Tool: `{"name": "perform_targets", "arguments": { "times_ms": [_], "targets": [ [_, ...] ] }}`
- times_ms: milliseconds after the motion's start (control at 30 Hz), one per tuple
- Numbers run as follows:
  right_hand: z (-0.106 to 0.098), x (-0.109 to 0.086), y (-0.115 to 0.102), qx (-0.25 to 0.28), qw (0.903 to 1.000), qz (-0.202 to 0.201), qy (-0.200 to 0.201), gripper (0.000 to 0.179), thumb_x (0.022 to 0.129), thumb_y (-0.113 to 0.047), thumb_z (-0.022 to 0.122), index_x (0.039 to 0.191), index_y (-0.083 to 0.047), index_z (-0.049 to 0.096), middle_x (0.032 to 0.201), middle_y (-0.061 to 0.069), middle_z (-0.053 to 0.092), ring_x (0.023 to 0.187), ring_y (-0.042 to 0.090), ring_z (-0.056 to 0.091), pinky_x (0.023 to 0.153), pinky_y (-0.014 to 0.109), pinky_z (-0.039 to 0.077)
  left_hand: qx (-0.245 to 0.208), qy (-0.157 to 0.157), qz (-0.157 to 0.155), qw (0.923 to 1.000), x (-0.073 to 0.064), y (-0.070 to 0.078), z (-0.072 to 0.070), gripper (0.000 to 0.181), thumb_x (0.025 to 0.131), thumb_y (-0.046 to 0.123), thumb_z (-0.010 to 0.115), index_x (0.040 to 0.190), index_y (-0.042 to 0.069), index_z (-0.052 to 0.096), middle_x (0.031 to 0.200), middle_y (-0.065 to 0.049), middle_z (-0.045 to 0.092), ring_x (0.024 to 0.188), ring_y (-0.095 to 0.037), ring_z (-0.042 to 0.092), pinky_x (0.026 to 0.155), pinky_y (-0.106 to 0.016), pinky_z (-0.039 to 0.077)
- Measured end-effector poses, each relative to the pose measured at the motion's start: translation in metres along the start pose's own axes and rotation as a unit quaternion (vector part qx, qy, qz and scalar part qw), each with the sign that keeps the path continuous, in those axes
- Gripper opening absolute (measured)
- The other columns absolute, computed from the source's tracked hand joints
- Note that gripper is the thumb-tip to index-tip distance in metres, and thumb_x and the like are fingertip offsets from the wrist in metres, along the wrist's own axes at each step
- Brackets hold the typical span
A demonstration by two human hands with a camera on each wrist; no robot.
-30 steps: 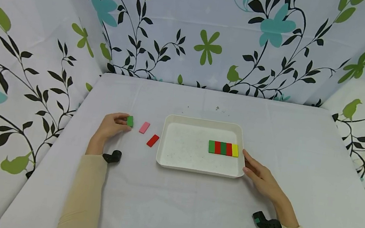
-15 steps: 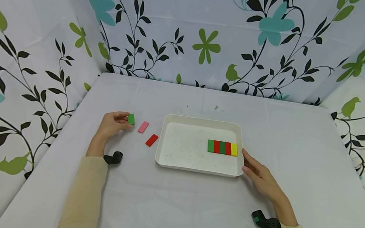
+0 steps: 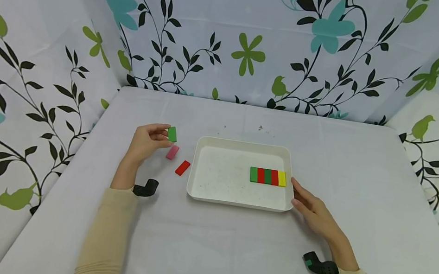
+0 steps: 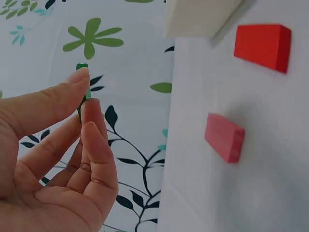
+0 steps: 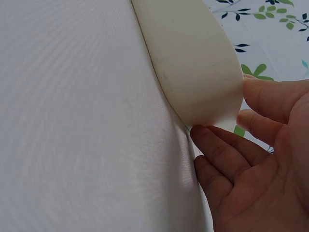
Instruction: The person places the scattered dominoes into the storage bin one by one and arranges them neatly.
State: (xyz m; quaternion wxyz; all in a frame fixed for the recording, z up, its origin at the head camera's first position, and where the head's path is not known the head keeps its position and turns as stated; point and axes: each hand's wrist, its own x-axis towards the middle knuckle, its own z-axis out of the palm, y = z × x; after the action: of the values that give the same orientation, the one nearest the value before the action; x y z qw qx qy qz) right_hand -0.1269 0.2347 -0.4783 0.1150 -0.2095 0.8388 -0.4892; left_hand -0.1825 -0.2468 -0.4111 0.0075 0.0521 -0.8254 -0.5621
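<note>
One hand, my left (image 3: 148, 140), pinches a green block (image 3: 172, 134) above the table (image 3: 203, 252); a slack pinch may drop it, and a low pass could knock the pink block (image 3: 172, 153) or the red block (image 3: 183, 168). Rightward, the tray (image 3: 220, 174) holds a row of blocks (image 3: 267, 176); my right hand (image 3: 316, 214) touches the tray's right end, fingers relaxed, and a sudden push might skew the row.

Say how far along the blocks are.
Looks done: five blocks lined up in the white tray. In hand: the left hand pinches a green block; the right hand touches the tray. Apparently left: the pink block and loose red block on the tablecloth.
</note>
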Motion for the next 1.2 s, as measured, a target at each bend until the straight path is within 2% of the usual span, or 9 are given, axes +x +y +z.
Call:
{"name": "perform_targets", "arguments": {
  "times_ms": [200, 367, 467, 633, 900, 1200],
  "targets": [
    [0.0, 0.0, 0.0, 0.0, 1.0, 0.002, -0.001, 0.059, 0.102, -0.012, 0.051, 0.154, -0.004, 0.025, 0.159, 0.021, 0.023, 0.14, 0.045, 0.031, 0.096, 0.002, 0.031, 0.001, -0.031, 0.002, 0.9995, -0.002, 0.021, 0.024, 0.052, 0.081, -0.001, 0.075, 0.131, 0.003, 0.061, 0.113, -0.016, 0.059, 0.082, -0.006, 0.059, 0.072, -0.011, 0.05],
    [-0.001, 0.0, 0.0, -0.002, 1.0, 0.004, 0.0, 0.059, 0.102, -0.014, 0.051, 0.154, -0.006, 0.024, 0.159, 0.021, 0.023, 0.14, 0.045, 0.032, 0.096, 0.002, 0.032, -0.004, -0.057, 0.004, 0.9984, -0.007, 0.038, 0.05, 0.051, 0.08, -0.003, 0.075, 0.129, 0.004, 0.062, 0.111, -0.016, 0.06, 0.085, -0.012, 0.059, 0.069, -0.013, 0.051],
    [-0.001, 0.0, 0.001, -0.004, 1.0, 0.004, 0.001, 0.059, 0.102, -0.014, 0.051, 0.155, -0.006, 0.025, 0.159, 0.021, 0.024, 0.14, 0.045, 0.033, 0.096, 0.002, 0.032, -0.007, -0.069, 0.012, 0.9975, -0.009, 0.043, 0.067, 0.051, 0.079, -0.004, 0.076, 0.128, 0.003, 0.063, 0.107, -0.014, 0.061, 0.084, -0.013, 0.059, 0.069, -0.014, 0.051],
    [-0.001, 0.0, 0.001, -0.006, 1.0, 0.003, 0.001, 0.059, 0.102, -0.014, 0.051, 0.154, -0.005, 0.025, 0.158, 0.021, 0.025, 0.139, 0.045, 0.034, 0.095, 0.002, 0.032, 0.012, -0.083, 0.025, 0.9962, -0.011, 0.047, 0.095, 0.05, 0.077, -0.004, 0.077, 0.125, 0.002, 0.065, 0.104, -0.015, 0.063, 0.085, -0.017, 0.06, 0.069, -0.018, 0.05],
    [-0.001, 0.0, 0.001, -0.009, 0.9999, 0.003, 0.002, 0.059, 0.102, -0.014, 0.051, 0.154, -0.005, 0.026, 0.158, 0.022, 0.025, 0.139, 0.045, 0.034, 0.095, 0.002, 0.032, 0.036, -0.083, -0.015, 0.9958, -0.013, 0.046, 0.135, 0.05, 0.075, 0.001, 0.081, 0.123, 0.008, 0.068, 0.101, -0.011, 0.066, 0.087, -0.02, 0.06, 0.067, -0.022, 0.048],
    [-0.001, 0.0, 0.001, -0.004, 1.0, -0.004, 0.001, 0.059, 0.102, -0.013, 0.051, 0.154, -0.004, 0.025, 0.158, 0.022, 0.024, 0.139, 0.046, 0.033, 0.096, 0.002, 0.032, 0.034, -0.075, -0.048, 0.9955, -0.013, 0.039, 0.164, 0.053, 0.071, -0.002, 0.082, 0.121, 0.007, 0.069, 0.094, -0.01, 0.067, 0.079, -0.017, 0.059, 0.063, -0.022, 0.045]
  ]
}}
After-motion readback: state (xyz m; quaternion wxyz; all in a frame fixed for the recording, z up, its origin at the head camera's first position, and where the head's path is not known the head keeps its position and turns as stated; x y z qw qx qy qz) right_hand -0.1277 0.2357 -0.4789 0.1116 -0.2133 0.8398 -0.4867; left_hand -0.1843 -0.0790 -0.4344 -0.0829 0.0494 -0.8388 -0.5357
